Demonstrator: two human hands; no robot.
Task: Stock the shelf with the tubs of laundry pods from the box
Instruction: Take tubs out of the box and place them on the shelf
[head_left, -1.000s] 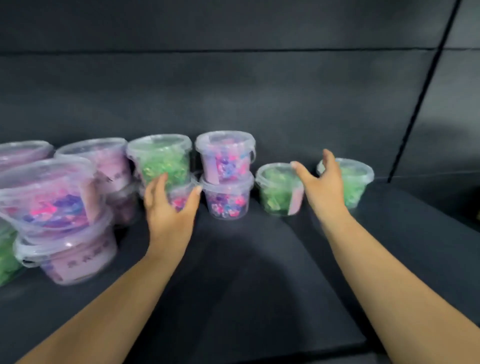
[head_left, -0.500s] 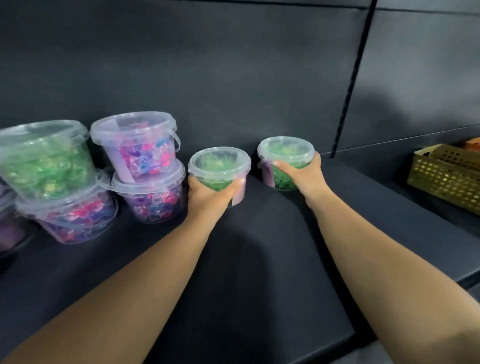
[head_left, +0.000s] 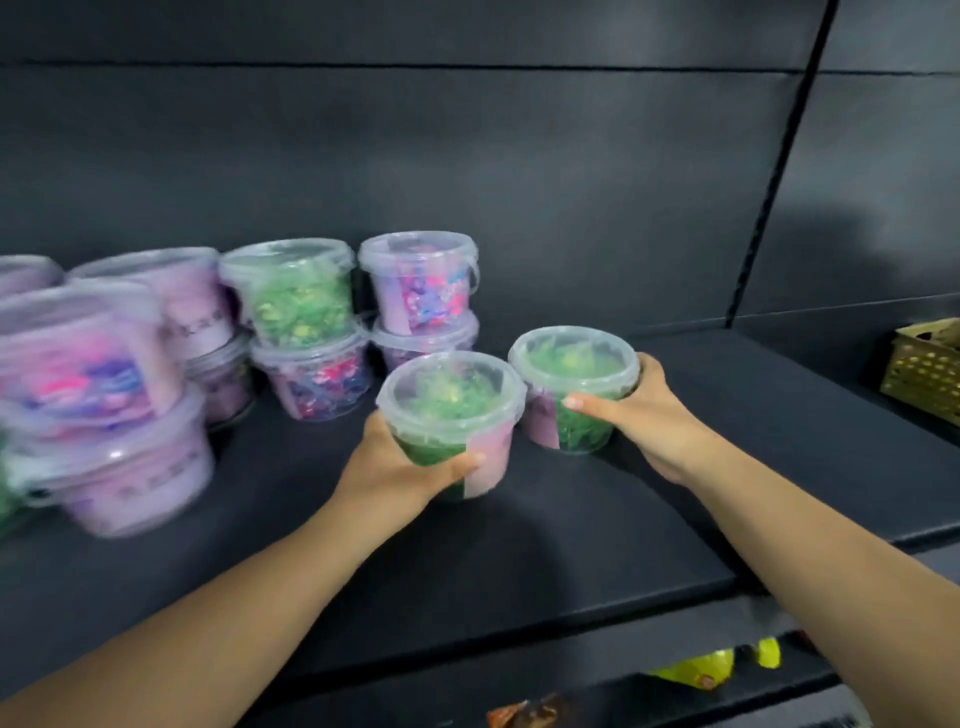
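The left green tub (head_left: 451, 410) is gripped by the left hand (head_left: 395, 467) and the right green tub (head_left: 574, 364) by the right hand (head_left: 644, 415), both over the shelf (head_left: 571, 545). Writing on the pink label (head_left: 491, 457) cannot be read. The left green tub is now drawn further forward than before.

We see a dark shelf (head_left: 571, 519) bearing tubs stacked two high at its left: a blurred front stack (head_left: 98, 410), with back stacks (head_left: 306, 332) along the wall. The right green tub (head_left: 571, 371) stands on the board. The left green tub (head_left: 452, 400), just beside it, may be raised; we cannot tell. A yellow basket (head_left: 924, 371) sits on the next bay.
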